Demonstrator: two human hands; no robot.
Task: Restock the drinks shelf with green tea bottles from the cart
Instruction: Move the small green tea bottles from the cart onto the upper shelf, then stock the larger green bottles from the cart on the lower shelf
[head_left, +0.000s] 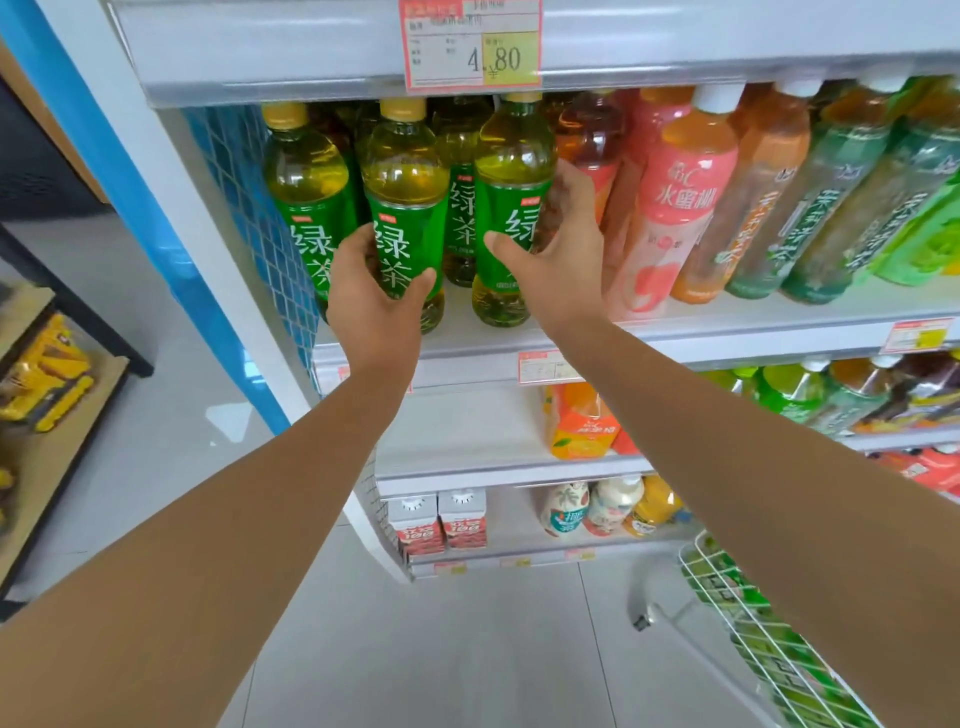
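Note:
Several green tea bottles with green labels and yellow caps stand at the left end of the drinks shelf (727, 332). My left hand (376, 301) grips the lower part of one green tea bottle (405, 182) at the shelf front. My right hand (556, 260) grips a second green tea bottle (511, 171) just to the right, thumb on its label, fingers behind it. Both bottles stand upright on the shelf. Another green tea bottle (306, 176) stands at the far left. The white wire cart (727, 587) at lower right holds more green-labelled bottles.
A pink peach drink bottle (680, 208) and orange and green bottles fill the shelf to the right. A price tag (470, 47) hangs from the shelf above. Lower shelves carry cartons and bottles. A blue mesh side panel (249, 208) bounds the left. Yellow toys (47, 374) sit on a left rack.

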